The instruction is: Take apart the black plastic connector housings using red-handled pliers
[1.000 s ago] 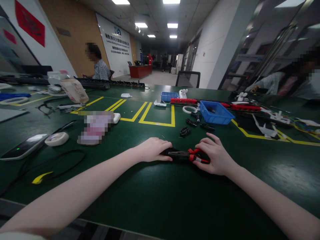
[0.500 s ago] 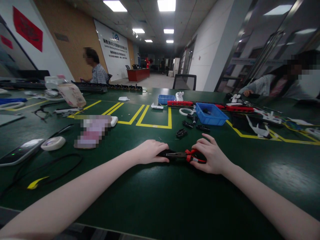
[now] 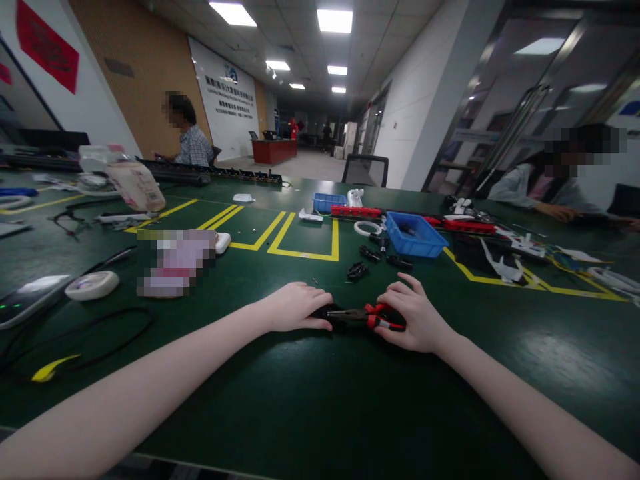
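On the dark green table [image 3: 320, 393] my two hands meet at the middle. My right hand [image 3: 417, 315] is curled round the red handles of a pair of pliers [image 3: 367, 316]. The pliers lie flat, with their thin jaws pointing left. My left hand [image 3: 295, 305] rests palm down, fingers closed over a small black part [image 3: 321, 311] at the tips of the jaws. Most of that part is hidden under my fingers.
Small black parts [image 3: 358, 270] lie just beyond my hands, with a blue bin [image 3: 414, 235] and red strips [image 3: 356, 211] farther back. A tape roll [image 3: 93, 285], a black cable [image 3: 100, 330] and a phone [image 3: 25, 297] are at the left. Two other people sit at the table's far sides.
The hands and pliers keep the same pose. The head camera has tilted up and shifted a little, so everything sits slightly lower and left in view.
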`<state>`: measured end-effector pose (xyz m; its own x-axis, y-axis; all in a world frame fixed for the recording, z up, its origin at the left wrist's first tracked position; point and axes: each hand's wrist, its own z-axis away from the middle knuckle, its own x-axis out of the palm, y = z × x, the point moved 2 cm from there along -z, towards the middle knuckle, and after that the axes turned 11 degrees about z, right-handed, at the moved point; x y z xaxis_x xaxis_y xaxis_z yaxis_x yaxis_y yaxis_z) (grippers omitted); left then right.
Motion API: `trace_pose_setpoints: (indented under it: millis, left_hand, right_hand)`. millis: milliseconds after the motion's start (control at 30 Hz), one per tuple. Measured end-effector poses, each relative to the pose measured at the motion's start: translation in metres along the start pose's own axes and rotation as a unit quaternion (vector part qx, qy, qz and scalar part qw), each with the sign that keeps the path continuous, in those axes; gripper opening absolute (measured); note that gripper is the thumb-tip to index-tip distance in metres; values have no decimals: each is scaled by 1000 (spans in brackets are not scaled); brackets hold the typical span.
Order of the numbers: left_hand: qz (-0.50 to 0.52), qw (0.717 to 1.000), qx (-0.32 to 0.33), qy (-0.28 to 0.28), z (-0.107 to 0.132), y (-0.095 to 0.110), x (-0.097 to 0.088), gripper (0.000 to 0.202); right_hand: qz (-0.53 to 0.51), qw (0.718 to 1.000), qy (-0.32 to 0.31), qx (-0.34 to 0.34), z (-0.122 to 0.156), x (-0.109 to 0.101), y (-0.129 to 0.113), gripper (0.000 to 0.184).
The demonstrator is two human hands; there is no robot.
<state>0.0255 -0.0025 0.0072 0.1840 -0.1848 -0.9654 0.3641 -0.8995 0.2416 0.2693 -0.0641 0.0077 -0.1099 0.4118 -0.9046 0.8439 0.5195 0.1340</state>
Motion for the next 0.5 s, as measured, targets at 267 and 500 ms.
trace_pose_setpoints:
  millis: [267, 500]
  left_hand:
    - [-63, 998, 4, 19, 3, 1, -4, 49]
    - [71, 991, 104, 40, 10, 55, -3, 41]
  right_hand:
    - [5, 1000, -7, -9, 0, 3, 0, 28]
    - [2, 1000, -1, -8, 0, 6, 1, 28]
